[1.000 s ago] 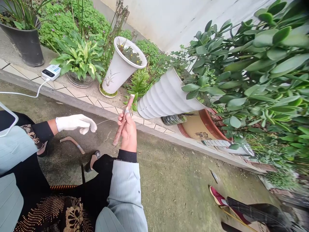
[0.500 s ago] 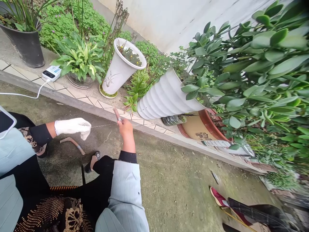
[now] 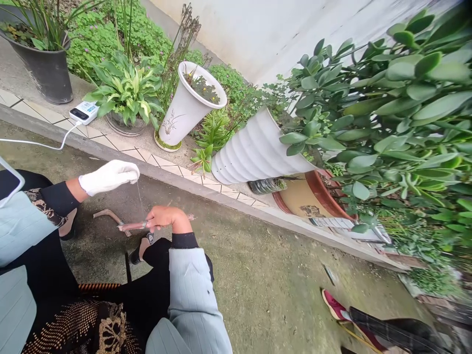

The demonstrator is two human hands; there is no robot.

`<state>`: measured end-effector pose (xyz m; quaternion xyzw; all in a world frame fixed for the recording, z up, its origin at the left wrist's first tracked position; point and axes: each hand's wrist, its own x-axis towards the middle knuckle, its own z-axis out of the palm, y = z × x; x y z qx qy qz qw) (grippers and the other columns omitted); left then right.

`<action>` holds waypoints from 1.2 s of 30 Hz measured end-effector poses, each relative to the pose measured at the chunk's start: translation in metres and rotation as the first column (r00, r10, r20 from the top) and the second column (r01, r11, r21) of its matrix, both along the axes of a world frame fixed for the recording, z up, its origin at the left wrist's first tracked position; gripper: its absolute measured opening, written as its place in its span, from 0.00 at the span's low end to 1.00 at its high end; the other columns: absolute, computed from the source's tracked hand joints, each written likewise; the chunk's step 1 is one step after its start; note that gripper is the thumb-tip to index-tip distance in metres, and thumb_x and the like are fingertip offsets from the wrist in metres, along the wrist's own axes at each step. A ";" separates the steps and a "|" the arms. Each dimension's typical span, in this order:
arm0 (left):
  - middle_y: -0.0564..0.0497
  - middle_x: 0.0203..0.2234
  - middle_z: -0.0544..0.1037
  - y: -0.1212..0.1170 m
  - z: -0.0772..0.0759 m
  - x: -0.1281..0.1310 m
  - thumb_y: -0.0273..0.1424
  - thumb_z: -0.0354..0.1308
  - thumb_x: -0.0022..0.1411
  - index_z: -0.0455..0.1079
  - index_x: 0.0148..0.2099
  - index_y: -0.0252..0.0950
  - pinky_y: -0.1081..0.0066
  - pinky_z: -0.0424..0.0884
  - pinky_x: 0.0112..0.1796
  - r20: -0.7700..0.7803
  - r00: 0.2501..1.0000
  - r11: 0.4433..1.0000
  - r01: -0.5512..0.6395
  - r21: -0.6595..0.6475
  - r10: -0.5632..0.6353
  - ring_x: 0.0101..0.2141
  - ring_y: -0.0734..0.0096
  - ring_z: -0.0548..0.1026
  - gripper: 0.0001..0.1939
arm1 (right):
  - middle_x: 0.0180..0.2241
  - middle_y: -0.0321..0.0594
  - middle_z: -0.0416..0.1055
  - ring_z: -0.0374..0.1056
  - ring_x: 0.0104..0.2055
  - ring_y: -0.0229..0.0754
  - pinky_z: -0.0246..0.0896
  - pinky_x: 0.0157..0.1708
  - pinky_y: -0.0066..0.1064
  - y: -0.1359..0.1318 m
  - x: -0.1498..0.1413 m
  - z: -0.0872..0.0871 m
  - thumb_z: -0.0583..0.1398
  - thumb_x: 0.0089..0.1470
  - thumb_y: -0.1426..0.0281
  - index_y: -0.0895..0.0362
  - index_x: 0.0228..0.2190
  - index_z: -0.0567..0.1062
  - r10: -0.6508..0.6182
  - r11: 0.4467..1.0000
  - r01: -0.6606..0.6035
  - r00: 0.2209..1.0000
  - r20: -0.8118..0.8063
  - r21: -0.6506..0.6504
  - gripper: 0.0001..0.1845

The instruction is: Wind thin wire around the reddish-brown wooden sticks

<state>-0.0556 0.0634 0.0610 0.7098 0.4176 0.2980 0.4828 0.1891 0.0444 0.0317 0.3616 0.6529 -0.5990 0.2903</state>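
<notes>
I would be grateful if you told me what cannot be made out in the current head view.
All in the head view:
Stick: its middle is hidden by the right hand.
Thread: its upper end is lost in the gloved left hand.
White device: its lettering is too small to read.
White cable: cut off by the left edge.
Other person: upper body out of frame.

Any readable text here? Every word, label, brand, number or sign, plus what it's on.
None I can read for certain.
White device on the ledge: blue print on its top, too small and blurred; any digits on its dark panel are unreadable too.
Tan pot: dark marking, too blurred to tell lettering from a picture.
Held stick: no text visible.
</notes>
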 end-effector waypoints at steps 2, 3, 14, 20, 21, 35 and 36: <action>0.50 0.24 0.73 0.008 -0.008 0.000 0.39 0.49 0.59 0.68 0.29 0.33 0.74 0.64 0.30 -0.032 0.990 0.989 -0.134 0.058 0.136 0.27 0.71 0.68 0.15 | 0.29 0.37 0.75 0.59 0.21 0.28 0.53 0.23 0.22 -0.007 -0.006 0.009 0.59 0.54 0.68 0.61 0.34 0.76 -0.005 0.996 -0.012 0.980 -0.199 -0.085 0.10; 0.51 0.24 0.72 0.013 -0.013 -0.001 0.39 0.49 0.59 0.68 0.28 0.33 0.74 0.63 0.29 -0.054 0.981 0.981 -0.181 0.075 0.185 0.26 0.72 0.67 0.16 | 0.30 0.37 0.75 0.59 0.22 0.28 0.54 0.24 0.22 -0.011 -0.006 0.015 0.59 0.54 0.66 0.61 0.37 0.76 -0.036 0.994 0.003 0.951 -0.308 -0.109 0.12; 0.54 0.22 0.72 -0.019 -0.054 0.032 0.36 0.48 0.60 0.67 0.27 0.35 0.75 0.58 0.28 -0.234 0.920 0.949 0.308 -0.063 -0.315 0.23 0.73 0.66 0.13 | 0.24 0.34 0.67 0.55 0.20 0.29 0.50 0.18 0.22 -0.014 0.055 0.051 0.62 0.49 0.60 0.59 0.28 0.70 -0.762 0.328 0.942 0.224 -0.608 -0.064 0.14; 0.54 0.19 0.70 -0.033 -0.033 0.040 0.33 0.52 0.59 0.68 0.25 0.36 0.75 0.58 0.26 -0.047 0.792 0.791 0.602 -0.108 -0.609 0.21 0.73 0.63 0.12 | 0.25 0.36 0.67 0.59 0.23 0.33 0.55 0.23 0.24 0.001 0.044 0.024 0.56 0.55 0.61 0.58 0.30 0.71 -0.733 0.399 0.863 0.503 -0.458 0.310 0.13; 0.53 0.19 0.70 -0.033 -0.029 0.040 0.33 0.52 0.59 0.68 0.25 0.35 0.75 0.59 0.26 -0.013 0.776 0.771 0.625 -0.124 -0.631 0.22 0.73 0.63 0.12 | 0.25 0.37 0.69 0.61 0.25 0.34 0.56 0.25 0.25 0.003 0.039 0.021 0.55 0.56 0.63 0.58 0.32 0.72 -0.694 0.445 0.760 0.627 -0.354 0.473 0.11; 0.53 0.22 0.72 0.015 -0.030 0.004 0.36 0.53 0.58 0.70 0.29 0.35 0.74 0.56 0.28 -0.291 0.952 0.988 0.124 0.095 -0.091 0.24 0.72 0.63 0.11 | 0.25 0.32 0.68 0.60 0.28 0.33 0.51 0.30 0.24 -0.026 -0.026 0.033 0.55 0.56 0.66 0.57 0.32 0.76 0.013 0.883 0.152 0.938 -0.347 0.444 0.10; 0.54 0.22 0.72 0.016 -0.036 0.004 0.36 0.55 0.56 0.70 0.29 0.34 0.74 0.57 0.28 -0.207 0.977 0.998 0.055 0.039 -0.046 0.24 0.72 0.63 0.10 | 0.26 0.32 0.69 0.61 0.29 0.33 0.52 0.31 0.24 -0.026 -0.020 0.037 0.54 0.56 0.67 0.57 0.32 0.75 -0.083 0.850 0.276 0.911 -0.404 0.448 0.11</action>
